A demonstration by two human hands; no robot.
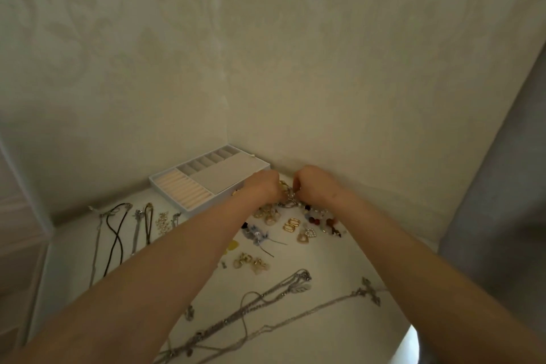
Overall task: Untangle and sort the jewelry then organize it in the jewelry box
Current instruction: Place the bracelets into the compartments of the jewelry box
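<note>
Both hands meet over a tangle of jewelry [291, 196] near the wall. My left hand [264, 188] and my right hand [314, 186] each have fingers curled on the tangled chain and beads between them. A beaded strand [323, 220] with red and pale beads trails from the tangle to the right. The jewelry box [165, 179], a white tray with ring rolls and small compartments, stands in the corner just left of my left hand. Its compartments look empty.
Necklaces and a black cord [116, 233] lie in a row at the left. Gold hoop earrings [291, 224], heart earrings [305, 235] and a blue piece [255, 235] are scattered in the middle. Long silver chains [266, 298] lie near me. Walls close in behind and at right.
</note>
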